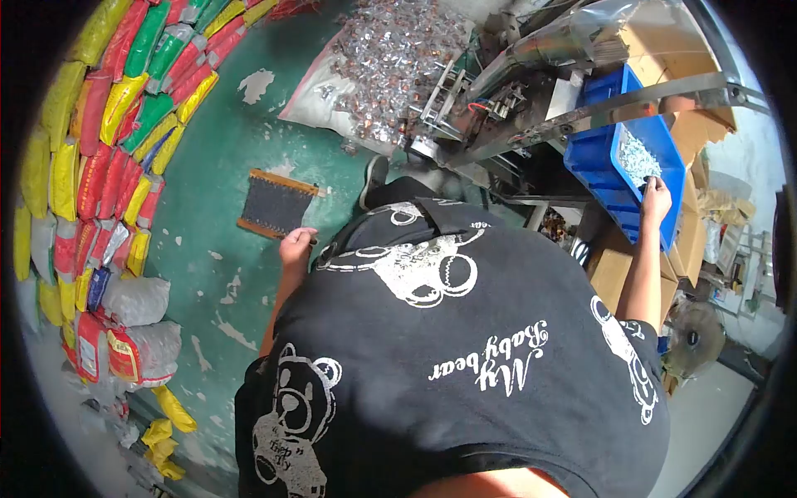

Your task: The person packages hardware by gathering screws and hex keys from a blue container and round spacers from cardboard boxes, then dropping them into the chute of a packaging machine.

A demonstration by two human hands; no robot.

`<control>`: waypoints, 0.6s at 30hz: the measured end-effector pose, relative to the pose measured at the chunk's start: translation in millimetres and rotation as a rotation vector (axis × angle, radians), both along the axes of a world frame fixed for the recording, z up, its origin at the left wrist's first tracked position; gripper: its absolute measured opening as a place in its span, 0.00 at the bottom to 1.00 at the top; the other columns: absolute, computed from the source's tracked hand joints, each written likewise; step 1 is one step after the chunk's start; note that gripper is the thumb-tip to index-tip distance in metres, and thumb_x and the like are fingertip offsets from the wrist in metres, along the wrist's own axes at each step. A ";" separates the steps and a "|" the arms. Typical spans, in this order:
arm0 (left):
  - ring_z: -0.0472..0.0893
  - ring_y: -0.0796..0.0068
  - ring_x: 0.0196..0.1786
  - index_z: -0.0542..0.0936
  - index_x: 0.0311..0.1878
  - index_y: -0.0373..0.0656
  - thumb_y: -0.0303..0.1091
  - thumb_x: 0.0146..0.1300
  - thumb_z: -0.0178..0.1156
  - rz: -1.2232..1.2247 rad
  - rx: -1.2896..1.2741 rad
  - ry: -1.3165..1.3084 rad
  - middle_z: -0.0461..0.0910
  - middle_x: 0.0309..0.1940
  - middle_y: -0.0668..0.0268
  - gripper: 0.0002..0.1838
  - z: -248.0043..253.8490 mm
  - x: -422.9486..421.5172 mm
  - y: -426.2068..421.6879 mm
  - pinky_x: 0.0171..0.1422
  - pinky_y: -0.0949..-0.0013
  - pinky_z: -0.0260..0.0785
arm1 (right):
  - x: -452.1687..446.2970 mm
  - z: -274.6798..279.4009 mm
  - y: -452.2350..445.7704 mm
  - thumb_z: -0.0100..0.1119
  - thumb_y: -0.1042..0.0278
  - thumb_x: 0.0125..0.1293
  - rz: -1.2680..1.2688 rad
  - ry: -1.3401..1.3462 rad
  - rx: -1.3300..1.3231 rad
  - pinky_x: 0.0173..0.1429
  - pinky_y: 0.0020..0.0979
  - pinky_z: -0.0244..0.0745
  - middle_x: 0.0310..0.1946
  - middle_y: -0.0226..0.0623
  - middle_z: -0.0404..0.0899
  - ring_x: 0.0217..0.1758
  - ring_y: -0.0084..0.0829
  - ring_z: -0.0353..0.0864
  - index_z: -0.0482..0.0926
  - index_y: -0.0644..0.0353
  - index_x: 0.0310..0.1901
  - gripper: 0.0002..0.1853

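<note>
My left hand (297, 246) is low on the left, fingers curled over the near right corner of what looks like a small folding stool (276, 204). The stool has a dark fabric seat strung between two wooden bars, and my hand covers the end of the nearer bar. On the right, my right hand (656, 202) is closed at the front lip of a blue plastic bin (606, 184). Its fingertips are beside small whitish pieces (638, 159) inside the bin; whether they pinch any is hidden.
Stacked red, yellow and green sacks (108, 183) line the left side. Ahead lies a large heap of clear-wrapped small items (398, 66) on a white sack. A metal-framed machine (498, 108) stands beside it. Cardboard boxes (614, 278) and a fan (696, 339) are at right.
</note>
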State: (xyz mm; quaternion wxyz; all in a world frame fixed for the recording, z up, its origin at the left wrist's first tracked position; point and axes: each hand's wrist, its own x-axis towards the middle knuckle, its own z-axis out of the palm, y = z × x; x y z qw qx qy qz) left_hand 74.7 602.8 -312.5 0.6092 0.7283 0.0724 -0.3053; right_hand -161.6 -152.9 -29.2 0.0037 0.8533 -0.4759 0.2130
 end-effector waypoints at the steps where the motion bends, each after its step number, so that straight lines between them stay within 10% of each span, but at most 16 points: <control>1: 0.72 0.84 0.28 0.84 0.42 0.39 0.36 0.67 0.54 -0.056 -0.107 0.022 0.80 0.30 0.70 0.13 4.9 0.3 1.4 0.33 0.78 0.62 | 2.8 4.4 5.6 0.52 0.55 0.70 -0.018 0.013 0.066 0.42 0.36 0.74 0.31 0.42 0.86 0.34 0.36 0.85 0.85 0.62 0.44 0.19; 6: 0.78 0.80 0.37 0.83 0.45 0.36 0.37 0.68 0.53 -0.126 -0.043 -0.069 0.82 0.35 0.67 0.15 -4.7 11.2 13.5 0.44 0.77 0.69 | 2.5 -1.5 -0.2 0.52 0.54 0.70 -0.063 -0.040 0.118 0.42 0.35 0.74 0.30 0.41 0.85 0.33 0.33 0.84 0.85 0.60 0.44 0.18; 18: 0.74 0.82 0.27 0.83 0.41 0.38 0.29 0.68 0.50 0.037 0.065 -0.064 0.78 0.27 0.71 0.11 40.6 23.6 -10.0 0.34 0.76 0.67 | 4.5 5.1 9.8 0.51 0.52 0.67 -0.085 -0.013 0.076 0.48 0.40 0.75 0.33 0.47 0.85 0.40 0.45 0.85 0.85 0.60 0.43 0.20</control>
